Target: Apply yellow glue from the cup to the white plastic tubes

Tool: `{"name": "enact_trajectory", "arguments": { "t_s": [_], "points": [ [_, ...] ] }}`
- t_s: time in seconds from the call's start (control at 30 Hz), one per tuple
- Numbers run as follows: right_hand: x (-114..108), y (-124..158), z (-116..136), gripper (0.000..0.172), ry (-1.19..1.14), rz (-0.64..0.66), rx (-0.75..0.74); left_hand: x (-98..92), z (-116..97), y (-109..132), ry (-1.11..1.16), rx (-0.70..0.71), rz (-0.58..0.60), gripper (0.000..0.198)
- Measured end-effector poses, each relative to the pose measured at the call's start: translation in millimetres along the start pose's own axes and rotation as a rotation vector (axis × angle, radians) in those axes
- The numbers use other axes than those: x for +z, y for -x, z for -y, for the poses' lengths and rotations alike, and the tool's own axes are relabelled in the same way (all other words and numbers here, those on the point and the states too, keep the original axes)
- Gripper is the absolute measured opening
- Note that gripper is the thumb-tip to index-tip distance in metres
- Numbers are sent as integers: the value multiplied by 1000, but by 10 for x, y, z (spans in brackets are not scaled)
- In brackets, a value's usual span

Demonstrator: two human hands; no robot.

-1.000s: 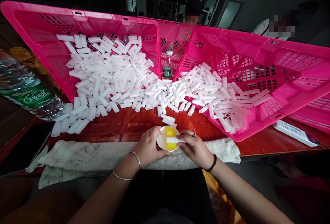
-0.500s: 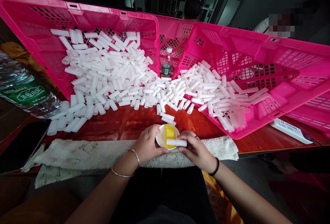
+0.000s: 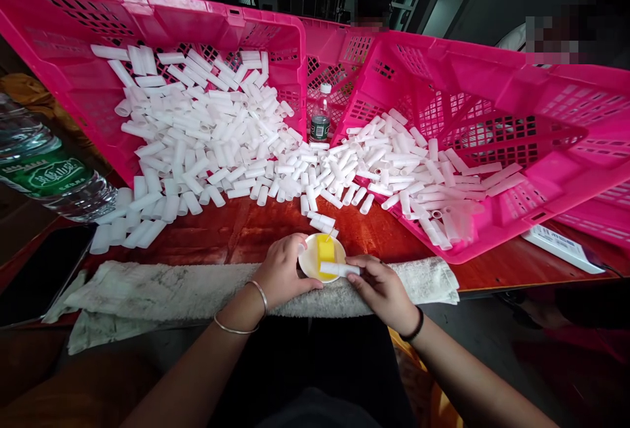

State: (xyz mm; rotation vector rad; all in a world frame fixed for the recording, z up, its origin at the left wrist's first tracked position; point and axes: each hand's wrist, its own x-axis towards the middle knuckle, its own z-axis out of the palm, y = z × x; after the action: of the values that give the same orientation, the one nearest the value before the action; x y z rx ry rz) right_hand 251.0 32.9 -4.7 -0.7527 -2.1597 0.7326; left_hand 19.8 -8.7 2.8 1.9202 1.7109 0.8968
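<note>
My left hand (image 3: 281,266) curls round the left side of a small white dish (image 3: 308,262), thumb along its near edge. A whitish edge shows at its fingertips; whether it is a tube or the dish I cannot tell. Inside the dish stands a yellow sponge-like block (image 3: 325,248), with a thin pale stick at its top. My right hand (image 3: 381,287) pinches the right end of a short white tube (image 3: 339,270). That tube lies almost level over the near part of the dish, its left end by the block's foot. Two or three loose tubes (image 3: 322,222) lie just beyond the dish.
Heaps of white tubes (image 3: 211,119) spill from two tilted pink crates (image 3: 327,41) onto the red-brown table (image 3: 236,231). A small bottle (image 3: 320,116) stands between them. A large bottle (image 3: 49,172) and a dark flat device (image 3: 49,274) are left, a white power strip (image 3: 564,249) right. A rolled towel (image 3: 172,293) lines the front edge.
The view has shifted slightly. My right hand has moved a little to the right with the tube, which now tilts slightly, its right end lower. My left hand stays at the dish.
</note>
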Motion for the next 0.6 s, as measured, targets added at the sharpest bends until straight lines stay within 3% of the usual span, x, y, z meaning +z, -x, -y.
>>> {"name": "enact_trajectory", "arguments": {
  "t_s": [0.07, 0.2, 0.27, 0.33, 0.43, 0.5, 0.6],
  "points": [
    [4, -5, -28, 20, 14, -34, -15, 4, 10, -7, -2, 5, 6, 74],
    [1, -19, -93, 20, 170, 3, -261, -2, 31, -15, -7, 28, 24, 74],
    [-8, -43, -79, 20, 151, 21, -303, -39, 29, -13, -20, 66, 11, 70],
    [-22, -83, -6, 19, 56, -8, -224, -115, 2, -11, -52, 92, -31, 53],
    [-48, -162, 191, 18, -205, -102, 12, -279, -110, -13, -118, 109, -11, 15],
    [-75, -214, 334, 16, -376, -120, 141, -383, -225, -12, -180, 167, 37, 15],
    [-143, -275, 498, 13, -419, -74, 195, -482, -411, 19, -326, 304, 33, 17]
  ]
}}
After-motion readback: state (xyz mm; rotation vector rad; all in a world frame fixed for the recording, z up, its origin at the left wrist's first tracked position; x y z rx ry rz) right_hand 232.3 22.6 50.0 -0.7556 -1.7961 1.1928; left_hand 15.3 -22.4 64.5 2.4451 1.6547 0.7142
